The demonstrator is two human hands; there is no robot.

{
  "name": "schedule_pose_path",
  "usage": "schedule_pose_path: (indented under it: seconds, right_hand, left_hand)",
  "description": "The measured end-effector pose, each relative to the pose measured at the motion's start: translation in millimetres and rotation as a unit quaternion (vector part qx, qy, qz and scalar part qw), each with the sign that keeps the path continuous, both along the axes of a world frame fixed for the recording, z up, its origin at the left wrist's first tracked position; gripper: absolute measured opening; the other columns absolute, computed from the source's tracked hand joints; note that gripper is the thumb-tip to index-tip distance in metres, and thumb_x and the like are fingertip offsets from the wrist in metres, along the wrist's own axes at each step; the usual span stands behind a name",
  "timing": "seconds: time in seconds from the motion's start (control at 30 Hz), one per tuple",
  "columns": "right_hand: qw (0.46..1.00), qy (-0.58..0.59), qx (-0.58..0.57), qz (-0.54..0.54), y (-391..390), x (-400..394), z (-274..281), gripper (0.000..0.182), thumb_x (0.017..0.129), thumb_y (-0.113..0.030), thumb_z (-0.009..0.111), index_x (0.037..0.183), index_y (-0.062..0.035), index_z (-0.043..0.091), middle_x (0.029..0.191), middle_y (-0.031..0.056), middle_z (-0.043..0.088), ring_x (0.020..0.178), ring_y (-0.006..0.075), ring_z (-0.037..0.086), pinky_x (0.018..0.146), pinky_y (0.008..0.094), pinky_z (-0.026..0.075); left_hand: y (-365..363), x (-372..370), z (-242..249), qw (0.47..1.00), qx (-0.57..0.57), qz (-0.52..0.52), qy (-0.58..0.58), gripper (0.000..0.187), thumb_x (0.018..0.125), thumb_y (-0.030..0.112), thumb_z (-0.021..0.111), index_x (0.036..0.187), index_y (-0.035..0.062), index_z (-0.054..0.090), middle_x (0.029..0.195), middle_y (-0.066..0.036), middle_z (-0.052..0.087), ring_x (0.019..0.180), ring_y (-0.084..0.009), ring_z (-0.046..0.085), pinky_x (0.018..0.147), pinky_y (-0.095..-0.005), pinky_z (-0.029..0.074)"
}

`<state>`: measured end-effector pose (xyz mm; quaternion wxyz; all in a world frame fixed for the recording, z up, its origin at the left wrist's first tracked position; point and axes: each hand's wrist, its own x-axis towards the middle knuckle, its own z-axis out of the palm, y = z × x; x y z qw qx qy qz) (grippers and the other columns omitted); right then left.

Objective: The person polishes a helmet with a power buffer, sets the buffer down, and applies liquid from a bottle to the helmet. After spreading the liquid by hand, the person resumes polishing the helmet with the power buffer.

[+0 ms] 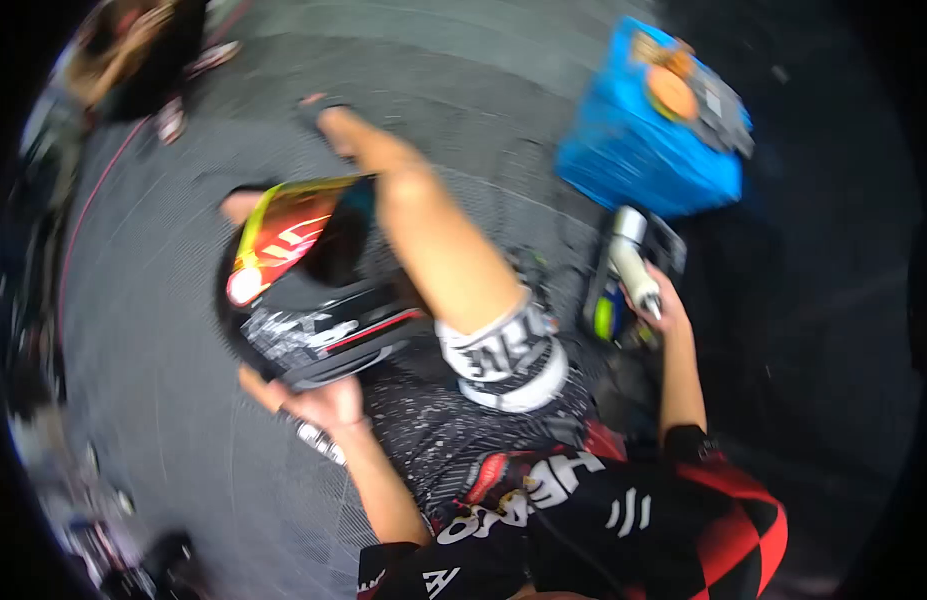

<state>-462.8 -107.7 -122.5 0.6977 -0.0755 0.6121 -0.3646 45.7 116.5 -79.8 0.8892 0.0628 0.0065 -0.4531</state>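
Observation:
A black motorcycle helmet (328,325) with a red-orange mirrored visor (283,243) rests against my bent leg, to the left of my knee. My left hand (328,404) supports the helmet at its lower rim, and some of the fingers are hidden behind it. On the other side, my right hand (670,302) is closed round a white handheld device (630,262) with a thick cylindrical end and a small dark tip. Blur hides the device's exact kind. Beneath it lies a dark open case or tray (673,243) with a yellow-green item (603,318) in it.
A blue bag (648,150) stands beyond my right hand, with an orange round item (672,93) and a grey item (723,115) on top. Other people's feet (171,120) are at the upper left. A pink cord (91,197) crosses the dark ribbed floor (173,350).

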Motion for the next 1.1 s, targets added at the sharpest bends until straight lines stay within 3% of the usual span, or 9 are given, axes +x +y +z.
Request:
schedule_pose_path:
  seconds: [0.1, 0.23, 0.3, 0.43, 0.63, 0.83, 0.87, 0.93, 1.1]
  right_hand:
    - [0.968, -0.154, -0.186, 0.072, 4.2, -14.3, 27.1, 0.053, 0.101, -0.045, 0.047, 0.131, -0.0010, 0.052, 0.098, 0.0195, 0.068, 0.064, 0.0251, 0.067, 0.045, 0.0310, 0.053]
    - [0.971, -0.107, -0.207, 0.055, -4.8, -1.8, 30.3, 0.051, 0.102, -0.042, 0.046, 0.127, 0.0016, 0.054, 0.089, 0.0176, 0.068, 0.060, 0.0248, 0.066, 0.043, 0.0327, 0.050]
    - [0.969, 0.146, -0.125, 0.155, -11.6, -8.0, 2.1, 0.046, 0.100, -0.041, 0.049, 0.117, 0.0008, 0.058, 0.082, 0.0134, 0.067, 0.059, 0.0237, 0.066, 0.045, 0.0344, 0.052]
    - [0.934, 0.264, -0.012, 0.242, 1.9, -15.5, -70.5, 0.043, 0.096, -0.044, 0.055, 0.107, -0.0036, 0.063, 0.077, 0.0085, 0.068, 0.058, 0.0230, 0.067, 0.045, 0.0404, 0.054]
    - [0.992, -0.118, -0.024, 0.045, 35.6, -39.3, -91.1, 0.041, 0.096, -0.047, 0.054, 0.112, -0.0098, 0.063, 0.084, 0.0111, 0.070, 0.066, 0.0278, 0.070, 0.052, 0.0402, 0.056]
    - [0.993, -0.094, -0.033, -0.063, 38.0, -21.6, -101.9, 0.032, 0.096, -0.040, 0.058, 0.113, -0.0142, 0.064, 0.098, 0.0067, 0.069, 0.089, 0.0251, 0.067, 0.073, 0.0465, 0.058]
    - [0.947, 0.102, -0.289, 0.091, 56.9, -6.3, -82.7, 0.030, 0.095, -0.041, 0.059, 0.111, -0.0161, 0.065, 0.098, 0.0052, 0.069, 0.089, 0.0238, 0.066, 0.073, 0.0460, 0.057]
    - [0.996, -0.080, 0.002, -0.043, 29.5, -25.5, -116.2, 0.035, 0.091, -0.048, 0.062, 0.108, -0.0167, 0.066, 0.097, 0.0026, 0.069, 0.089, 0.0212, 0.066, 0.073, 0.0447, 0.057]
    - [0.973, 0.056, 0.060, 0.217, 2.7, -54.6, -142.2, 0.063, 0.093, -0.067, 0.040, 0.090, -0.0085, 0.063, 0.066, 0.0142, 0.065, 0.047, 0.0320, 0.063, 0.039, 0.0444, 0.054]
  left_hand:
    - [-11.5, -6.3, 0.0, 0.996, 0.045, 0.034, -0.075, 0.066, 0.084, 0.038, 0.074, 0.140, 0.0100, 0.053, 0.148, -0.011, 0.049, 0.136, -0.0304, 0.044, 0.116, -0.0593, 0.028]
    - [-13.7, -4.0, -0.8, 0.995, 0.045, 0.083, -0.018, 0.064, 0.086, 0.035, 0.074, 0.140, 0.0081, 0.053, 0.147, -0.011, 0.050, 0.135, -0.0305, 0.045, 0.117, -0.0591, 0.029]
    - [-15.5, -3.8, -0.4, 0.995, 0.043, 0.093, -0.016, 0.064, 0.085, 0.036, 0.074, 0.138, 0.0082, 0.054, 0.146, -0.011, 0.051, 0.133, -0.0299, 0.047, 0.115, -0.0575, 0.032]
    - [-12.2, 8.2, -10.0, 0.996, 0.026, 0.070, -0.049, 0.063, 0.089, 0.032, 0.070, 0.141, 0.0030, 0.050, 0.147, -0.014, 0.050, 0.133, -0.0309, 0.048, 0.117, -0.0567, 0.028]
    - [0.4, 6.7, -9.4, 0.997, -0.013, -0.013, -0.076, 0.069, 0.089, 0.033, 0.068, 0.145, 0.0020, 0.044, 0.146, -0.019, 0.049, 0.129, -0.0368, 0.051, 0.114, -0.0601, 0.031]
    - [6.0, -17.1, -3.0, 0.984, 0.103, 0.041, -0.137, 0.080, 0.074, 0.034, 0.071, 0.143, 0.0037, 0.045, 0.139, -0.015, 0.055, 0.127, -0.0309, 0.053, 0.110, -0.0497, 0.040]
    - [12.2, -17.0, -5.2, 0.984, 0.081, 0.028, -0.154, 0.078, 0.073, 0.033, 0.071, 0.141, 0.0037, 0.047, 0.137, -0.014, 0.057, 0.126, -0.0299, 0.054, 0.110, -0.0467, 0.041]
    - [6.9, -21.0, 14.0, 0.981, 0.062, 0.021, -0.183, 0.076, 0.071, 0.032, 0.071, 0.138, 0.0029, 0.049, 0.132, -0.012, 0.060, 0.123, -0.0287, 0.056, 0.108, -0.0428, 0.044]
    - [5.1, -33.5, 25.6, 0.988, 0.057, 0.043, -0.135, 0.075, 0.071, 0.025, 0.074, 0.137, -0.0012, 0.049, 0.130, -0.013, 0.062, 0.118, -0.0311, 0.060, 0.107, -0.0440, 0.045]
